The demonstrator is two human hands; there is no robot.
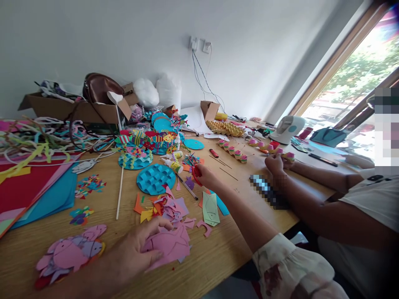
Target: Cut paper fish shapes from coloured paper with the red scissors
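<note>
My left hand rests at the near edge of the table with thumb and index finger apart, over a sheet of pink paper with a fish outline drawn on it. My right hand is stretched forward, closed around the red handles of a pair of scissors; their blades are hard to make out. Pink, orange and yellow paper scraps lie between the hands. A pale green sheet with a drawn fish lies below my right forearm. Cut-out paper fish are piled at the left.
Blue woven paper discs, glue bottles and a pen lie beyond the scraps. Coloured sheets cover the left side. At the right, a co-worker's hands hold a painted egg-carton strip, near a phone.
</note>
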